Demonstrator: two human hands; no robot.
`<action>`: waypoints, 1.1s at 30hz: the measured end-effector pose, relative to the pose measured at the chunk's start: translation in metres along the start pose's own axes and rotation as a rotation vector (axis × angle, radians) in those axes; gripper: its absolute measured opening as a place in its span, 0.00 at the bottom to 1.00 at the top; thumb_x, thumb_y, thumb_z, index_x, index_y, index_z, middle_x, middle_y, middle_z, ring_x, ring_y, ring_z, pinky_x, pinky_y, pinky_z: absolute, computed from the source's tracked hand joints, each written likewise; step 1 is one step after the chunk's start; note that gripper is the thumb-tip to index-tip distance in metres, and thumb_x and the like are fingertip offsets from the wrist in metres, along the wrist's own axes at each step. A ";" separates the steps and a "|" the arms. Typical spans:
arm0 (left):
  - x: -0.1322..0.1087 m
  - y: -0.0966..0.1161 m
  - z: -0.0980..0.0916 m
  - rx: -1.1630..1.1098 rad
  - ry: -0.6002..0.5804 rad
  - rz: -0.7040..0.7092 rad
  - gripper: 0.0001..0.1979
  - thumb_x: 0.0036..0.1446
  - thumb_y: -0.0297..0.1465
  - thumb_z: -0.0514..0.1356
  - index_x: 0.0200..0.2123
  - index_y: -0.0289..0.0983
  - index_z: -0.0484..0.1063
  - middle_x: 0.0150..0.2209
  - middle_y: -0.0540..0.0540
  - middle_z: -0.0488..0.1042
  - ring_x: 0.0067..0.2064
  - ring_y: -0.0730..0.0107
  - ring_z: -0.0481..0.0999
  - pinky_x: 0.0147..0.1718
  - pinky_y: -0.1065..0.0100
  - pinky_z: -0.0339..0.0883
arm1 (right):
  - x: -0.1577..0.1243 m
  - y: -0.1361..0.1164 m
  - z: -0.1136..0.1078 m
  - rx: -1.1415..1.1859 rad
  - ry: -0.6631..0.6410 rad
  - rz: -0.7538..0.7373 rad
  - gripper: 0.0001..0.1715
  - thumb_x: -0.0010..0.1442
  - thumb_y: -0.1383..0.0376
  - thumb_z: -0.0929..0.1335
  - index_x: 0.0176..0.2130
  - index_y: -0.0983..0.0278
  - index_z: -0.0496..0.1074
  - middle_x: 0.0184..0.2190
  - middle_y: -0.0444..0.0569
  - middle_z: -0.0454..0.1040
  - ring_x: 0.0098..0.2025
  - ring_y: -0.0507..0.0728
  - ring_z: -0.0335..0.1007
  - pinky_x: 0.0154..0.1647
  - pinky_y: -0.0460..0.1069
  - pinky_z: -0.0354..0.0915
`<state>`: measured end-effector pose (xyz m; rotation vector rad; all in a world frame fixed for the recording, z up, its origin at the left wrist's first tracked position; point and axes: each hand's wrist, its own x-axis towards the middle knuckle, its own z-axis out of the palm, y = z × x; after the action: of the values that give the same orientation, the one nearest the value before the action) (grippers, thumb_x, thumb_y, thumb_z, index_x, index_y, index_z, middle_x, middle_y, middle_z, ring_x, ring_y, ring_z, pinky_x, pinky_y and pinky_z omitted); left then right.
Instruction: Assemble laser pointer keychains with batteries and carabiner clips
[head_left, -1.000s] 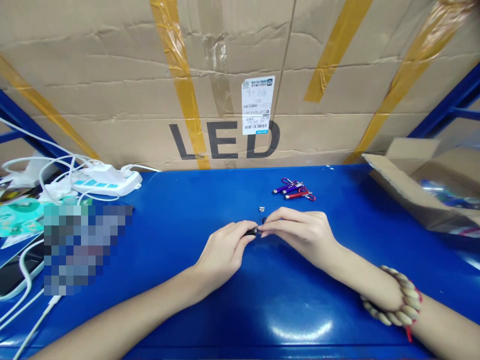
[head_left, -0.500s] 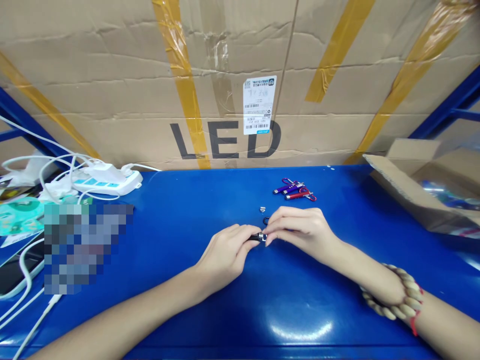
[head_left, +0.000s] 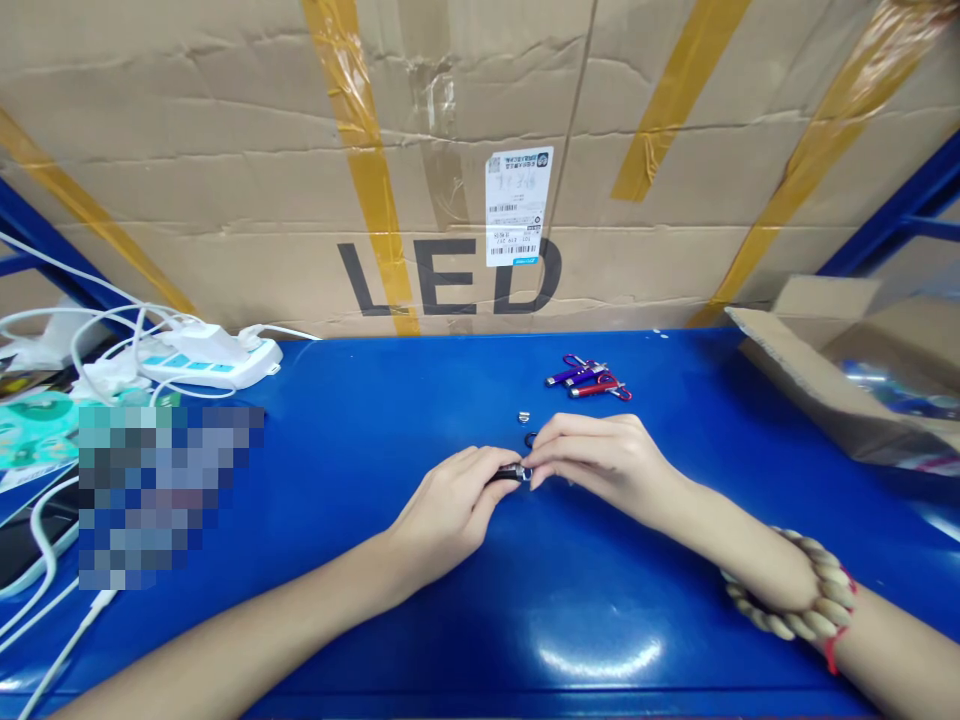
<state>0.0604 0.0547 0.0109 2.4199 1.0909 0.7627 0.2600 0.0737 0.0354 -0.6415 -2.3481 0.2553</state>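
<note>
My left hand [head_left: 454, 505] is closed around a small black keychain flashlight [head_left: 510, 472], whose silver end points right. At that silver end, the thumb and fingers of my right hand [head_left: 607, 462] are pinched together, covering part of it. A dark clip loop [head_left: 530, 440] peeks out behind the right fingertips; what it joins is hidden. Just beyond the hands lie small silver pieces [head_left: 523, 417], too small to tell exactly. Farther back, purple keychain flashlights [head_left: 577, 377] and a red keychain flashlight [head_left: 592, 389] with carabiner clips lie in a group.
A large cardboard box [head_left: 285, 200] marked LED stands behind the blue table [head_left: 375, 390]. An open carton [head_left: 810, 400] sits at right. On the left are a white power strip [head_left: 217, 365], tangled white cables [head_left: 45, 540] and a phone-like dark device [head_left: 37, 550].
Both hands stay almost in place, still together at the black flashlight. Its silver end shows slightly less between the fingertips. The view has shifted very slightly.
</note>
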 end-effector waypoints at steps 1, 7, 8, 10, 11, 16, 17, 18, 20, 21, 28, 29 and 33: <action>0.000 0.000 0.000 -0.005 -0.001 0.001 0.09 0.61 0.27 0.49 0.39 0.38 0.68 0.37 0.48 0.74 0.39 0.69 0.72 0.40 0.69 0.65 | 0.000 0.000 0.001 0.031 0.010 0.015 0.07 0.58 0.67 0.66 0.33 0.65 0.75 0.30 0.46 0.74 0.31 0.48 0.70 0.31 0.40 0.63; -0.001 -0.002 0.001 0.045 -0.025 0.073 0.10 0.60 0.26 0.48 0.35 0.36 0.69 0.32 0.48 0.74 0.34 0.70 0.73 0.36 0.70 0.67 | -0.004 0.002 0.013 0.191 0.042 0.126 0.07 0.55 0.66 0.68 0.28 0.65 0.75 0.27 0.45 0.74 0.31 0.49 0.70 0.32 0.42 0.64; -0.001 -0.002 0.001 0.050 -0.022 0.098 0.11 0.60 0.25 0.47 0.35 0.36 0.69 0.32 0.48 0.74 0.33 0.70 0.73 0.35 0.70 0.67 | -0.004 0.002 0.015 0.202 0.037 0.135 0.07 0.55 0.66 0.68 0.28 0.64 0.75 0.27 0.44 0.74 0.31 0.49 0.70 0.32 0.42 0.64; -0.002 -0.002 0.002 0.055 -0.008 0.141 0.11 0.60 0.25 0.47 0.35 0.36 0.69 0.31 0.48 0.75 0.32 0.71 0.73 0.33 0.71 0.67 | -0.006 0.002 0.016 0.214 0.031 0.151 0.07 0.56 0.65 0.68 0.28 0.64 0.75 0.27 0.44 0.74 0.31 0.49 0.70 0.32 0.42 0.64; -0.003 -0.002 0.002 0.062 0.003 0.160 0.11 0.60 0.25 0.46 0.35 0.36 0.69 0.30 0.47 0.75 0.31 0.71 0.74 0.32 0.72 0.68 | -0.006 0.001 0.016 0.217 0.028 0.160 0.07 0.56 0.65 0.68 0.28 0.64 0.75 0.27 0.44 0.74 0.30 0.49 0.69 0.31 0.42 0.64; -0.006 -0.004 0.005 0.160 0.089 0.246 0.12 0.61 0.26 0.47 0.36 0.34 0.70 0.28 0.46 0.75 0.29 0.69 0.74 0.29 0.69 0.69 | -0.006 -0.002 0.016 0.260 0.004 0.262 0.08 0.55 0.64 0.68 0.26 0.63 0.76 0.24 0.44 0.72 0.25 0.48 0.68 0.25 0.42 0.62; -0.006 -0.005 0.005 0.177 0.107 0.253 0.12 0.61 0.27 0.47 0.36 0.33 0.70 0.27 0.46 0.75 0.28 0.69 0.74 0.28 0.69 0.69 | -0.005 -0.002 0.016 0.283 -0.003 0.301 0.08 0.54 0.64 0.69 0.26 0.63 0.76 0.24 0.44 0.72 0.24 0.47 0.67 0.23 0.42 0.62; -0.006 -0.005 0.005 0.188 0.125 0.256 0.12 0.61 0.27 0.47 0.36 0.33 0.70 0.27 0.46 0.75 0.28 0.69 0.74 0.28 0.69 0.69 | -0.005 -0.002 0.016 0.311 -0.010 0.348 0.08 0.53 0.63 0.69 0.25 0.64 0.76 0.24 0.44 0.72 0.21 0.46 0.66 0.21 0.41 0.61; -0.006 -0.005 0.006 0.193 0.159 0.263 0.12 0.61 0.27 0.48 0.36 0.33 0.71 0.26 0.46 0.75 0.27 0.70 0.74 0.28 0.70 0.69 | -0.003 -0.003 0.017 0.384 -0.026 0.454 0.10 0.52 0.62 0.70 0.25 0.65 0.76 0.24 0.44 0.71 0.17 0.45 0.63 0.16 0.41 0.59; -0.006 -0.005 0.006 0.192 0.174 0.267 0.11 0.61 0.26 0.49 0.36 0.33 0.71 0.26 0.46 0.75 0.27 0.70 0.74 0.28 0.70 0.69 | -0.003 -0.004 0.017 0.426 -0.032 0.510 0.10 0.51 0.61 0.70 0.25 0.66 0.76 0.24 0.45 0.71 0.16 0.44 0.62 0.14 0.41 0.58; -0.006 -0.005 0.005 0.175 0.220 0.278 0.09 0.60 0.26 0.51 0.39 0.32 0.71 0.30 0.44 0.77 0.30 0.69 0.75 0.31 0.69 0.70 | 0.001 -0.008 0.021 0.643 -0.090 0.885 0.10 0.47 0.61 0.71 0.26 0.68 0.75 0.17 0.42 0.70 0.10 0.44 0.57 0.08 0.40 0.52; -0.006 -0.005 0.005 0.173 0.214 0.275 0.09 0.60 0.26 0.51 0.39 0.32 0.70 0.30 0.45 0.77 0.30 0.69 0.75 0.32 0.69 0.70 | 0.002 -0.009 0.020 0.672 -0.107 0.926 0.11 0.46 0.61 0.71 0.26 0.68 0.75 0.15 0.41 0.68 0.10 0.44 0.57 0.07 0.40 0.51; -0.006 -0.002 0.002 0.163 0.193 0.244 0.11 0.61 0.27 0.50 0.42 0.35 0.70 0.32 0.46 0.77 0.31 0.71 0.75 0.33 0.69 0.70 | 0.005 -0.013 0.017 0.800 -0.134 1.029 0.13 0.43 0.59 0.73 0.23 0.68 0.73 0.12 0.39 0.66 0.10 0.43 0.52 0.07 0.39 0.48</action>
<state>0.0578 0.0513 0.0063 2.6972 0.9689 1.0423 0.2406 0.0652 0.0296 -1.3403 -1.5787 1.6029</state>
